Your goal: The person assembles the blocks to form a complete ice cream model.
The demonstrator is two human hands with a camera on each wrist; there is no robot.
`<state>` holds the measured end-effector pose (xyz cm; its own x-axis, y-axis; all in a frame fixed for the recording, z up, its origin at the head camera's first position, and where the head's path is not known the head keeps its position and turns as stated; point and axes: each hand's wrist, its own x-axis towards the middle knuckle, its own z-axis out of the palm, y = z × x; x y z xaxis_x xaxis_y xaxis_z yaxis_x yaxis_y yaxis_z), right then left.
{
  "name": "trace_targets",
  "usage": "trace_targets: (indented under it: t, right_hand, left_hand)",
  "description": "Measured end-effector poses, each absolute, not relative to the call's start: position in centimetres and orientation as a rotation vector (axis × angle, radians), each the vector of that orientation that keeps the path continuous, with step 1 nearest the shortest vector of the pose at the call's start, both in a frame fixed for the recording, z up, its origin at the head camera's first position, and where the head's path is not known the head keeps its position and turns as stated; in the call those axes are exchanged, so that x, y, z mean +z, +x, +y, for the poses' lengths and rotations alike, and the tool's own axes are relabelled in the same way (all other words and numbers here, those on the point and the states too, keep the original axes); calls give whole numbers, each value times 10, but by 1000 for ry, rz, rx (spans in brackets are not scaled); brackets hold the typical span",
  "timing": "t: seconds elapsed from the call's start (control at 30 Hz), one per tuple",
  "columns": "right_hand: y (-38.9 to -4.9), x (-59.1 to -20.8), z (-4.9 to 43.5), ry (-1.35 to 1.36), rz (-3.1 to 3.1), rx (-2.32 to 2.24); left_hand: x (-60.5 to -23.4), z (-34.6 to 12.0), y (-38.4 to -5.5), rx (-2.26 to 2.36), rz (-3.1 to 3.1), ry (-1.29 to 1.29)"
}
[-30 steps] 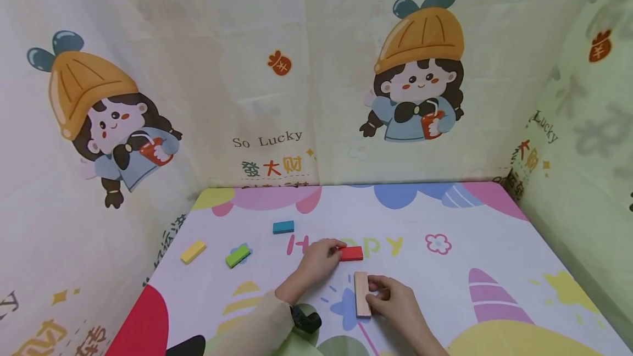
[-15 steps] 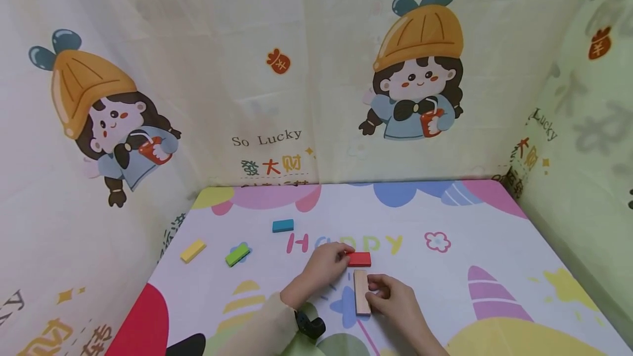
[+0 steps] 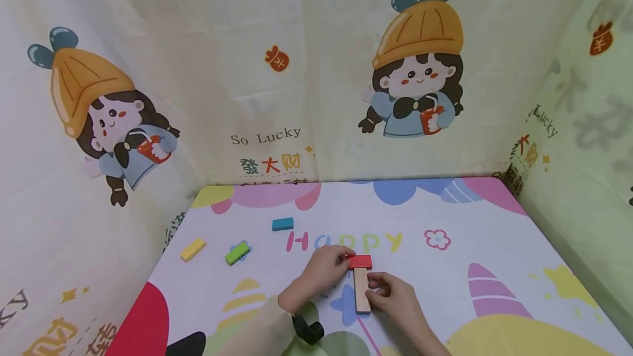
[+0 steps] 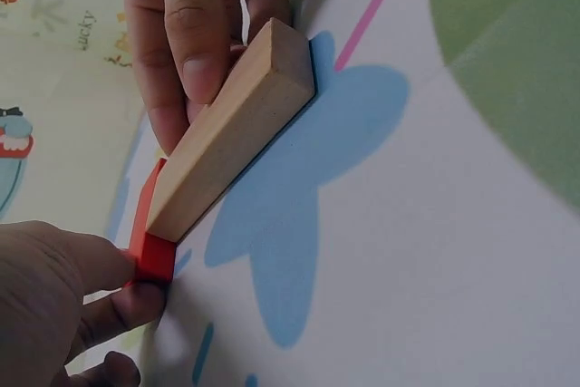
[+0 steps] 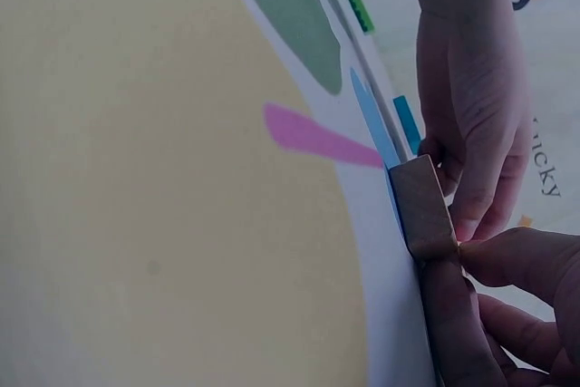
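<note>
A red wooden block (image 3: 361, 262) lies flat on the printed table cover, crosswise at the far end of a plain wooden block (image 3: 362, 290). Together they form a T, and in the left wrist view the two blocks (image 4: 231, 138) touch. My left hand (image 3: 323, 268) pinches the red block at its left end, thumb and finger (image 4: 122, 310) on either side. From the right, my right hand (image 3: 395, 295) holds the plain block along its long side with bent fingers. In the right wrist view the plain block's near end (image 5: 423, 206) shows, while the red block is hidden.
Farther left lie a blue block (image 3: 283, 224), a green block (image 3: 238, 254) and a yellow block (image 3: 193, 249). Printed cloth (image 3: 326, 70) walls in the table at the back and sides. A black object (image 3: 188, 345) shows at the bottom left.
My left hand has slid the red block right and toward me, from apart to against the plain block's far end. My right hand and the plain block have stayed nearly in place.
</note>
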<state>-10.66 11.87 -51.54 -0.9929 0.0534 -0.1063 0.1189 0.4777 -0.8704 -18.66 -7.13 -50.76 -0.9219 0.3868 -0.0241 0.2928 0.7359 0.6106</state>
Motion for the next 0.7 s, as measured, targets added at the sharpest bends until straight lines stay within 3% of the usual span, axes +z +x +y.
trace_targets:
  t: [0.3,0.7]
  right_hand:
    - [-106,-515,119,149,2657,-1567]
    - [-105,-512,117,133,2648,-1582]
  left_hand:
    - [-505,-80,-186,1001,2801,437]
    - [-509,-135,-191,1000,2962,394]
